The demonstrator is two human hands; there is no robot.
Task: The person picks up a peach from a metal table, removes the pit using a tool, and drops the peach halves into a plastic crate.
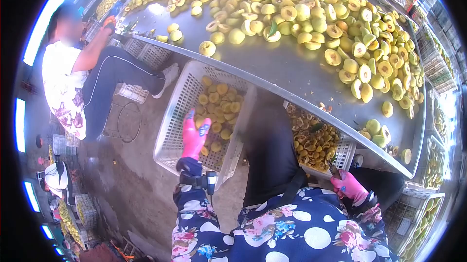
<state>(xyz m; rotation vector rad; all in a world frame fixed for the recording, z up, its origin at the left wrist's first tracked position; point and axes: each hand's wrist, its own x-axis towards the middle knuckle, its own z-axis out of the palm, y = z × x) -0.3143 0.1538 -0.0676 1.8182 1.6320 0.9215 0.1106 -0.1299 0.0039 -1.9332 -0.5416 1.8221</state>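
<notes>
Left hand [193,138], centre-left of the frame: pink glove, thumb and fingers apart, nothing I can see gripped between them; it hangs over the fruit halves [221,104] in a white slotted crate [176,104]. Whether the fingertips touch fruit I cannot tell. Right hand [351,187], lower right: also pink-gloved, fingers curled round a short dark object [335,171] — I log it as gripped, too small to identify. Just above that hand, right of centre, I see a second crate [347,151] holding browner cut pieces [311,140], partly under the table edge. The metal table [272,65] runs diagonally from upper left to lower right, with a large heap of yellow-green fruit [304,11] across the upper part of the frame — many halved, cut faces showing. On its near edge at right I note a few loose halves. Further out: a seated person [65,77] in a white top and dark trousers, upper left; stacked crates [435,62] of fruit along the right edge.
</notes>
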